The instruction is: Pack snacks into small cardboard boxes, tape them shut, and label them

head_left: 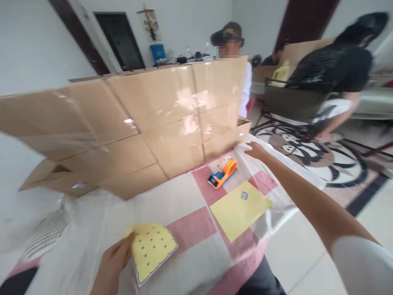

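Left hand (115,255) pinches the dotted yellow paper cutout (154,246) by its left edge; the cutout spreads rightward from the fingers, at the near left of the tape dispenser (227,170). Just nearer than this dispenser lies the yellow sheet (236,217), closer to the right hand (254,150) than to the left. The dispenser's long axis runs from near left to far right, roughly toward the right hand, whose grip I cannot tell. Beyond the dispenser stands the cardboard partition (173,141).
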Motion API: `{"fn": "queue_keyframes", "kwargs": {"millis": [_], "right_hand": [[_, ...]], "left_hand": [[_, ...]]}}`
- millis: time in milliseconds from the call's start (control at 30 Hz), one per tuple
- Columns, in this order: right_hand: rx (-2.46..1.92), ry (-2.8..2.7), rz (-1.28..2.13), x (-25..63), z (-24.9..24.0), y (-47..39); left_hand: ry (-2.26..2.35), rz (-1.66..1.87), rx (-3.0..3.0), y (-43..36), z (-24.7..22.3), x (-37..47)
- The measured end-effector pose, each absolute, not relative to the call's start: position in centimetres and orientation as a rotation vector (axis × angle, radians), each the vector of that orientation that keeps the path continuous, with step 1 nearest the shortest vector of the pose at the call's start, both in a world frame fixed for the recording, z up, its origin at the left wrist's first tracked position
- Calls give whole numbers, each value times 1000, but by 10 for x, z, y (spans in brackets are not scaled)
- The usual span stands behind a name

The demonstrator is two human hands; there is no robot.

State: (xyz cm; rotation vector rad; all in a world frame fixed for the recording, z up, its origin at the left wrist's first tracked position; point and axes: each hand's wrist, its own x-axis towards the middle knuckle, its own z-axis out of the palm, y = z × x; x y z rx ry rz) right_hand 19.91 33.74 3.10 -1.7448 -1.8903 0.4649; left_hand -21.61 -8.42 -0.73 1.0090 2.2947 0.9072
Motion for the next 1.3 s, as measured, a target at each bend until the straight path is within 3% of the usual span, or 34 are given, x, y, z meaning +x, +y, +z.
{"fn": "queue_keyframes", "kwargs": {"millis": [100,267,433,600,767,933,1100,1300], "right_hand": [[-1630,-1900,423,199,17,276],[-1225,-1970,240,197,-29,138],[-865,-2270,91,166,-73,34],[-848,-2329,-4,150,-90,26],[-862,-2342,-28,152,-88,31],[-763,-2367,-149,149,-83,30],[-698,-2328,-137,146,-79,30],[-678,-2197,139,135,-65,32]], "left_hand": [[2305,718,981,-72,-10,-242],[2336,726,963,-56,-12,-282],[2667,983,956,-41,41,-369],[2872,1116,1053,-14,104,-472],[2902,1091,1081,3,116,-509],[2971,1241,1062,-1,114,-503],[3077,1529,1100,-14,145,-484],[3262,1676,1282,-102,178,-410]]}}
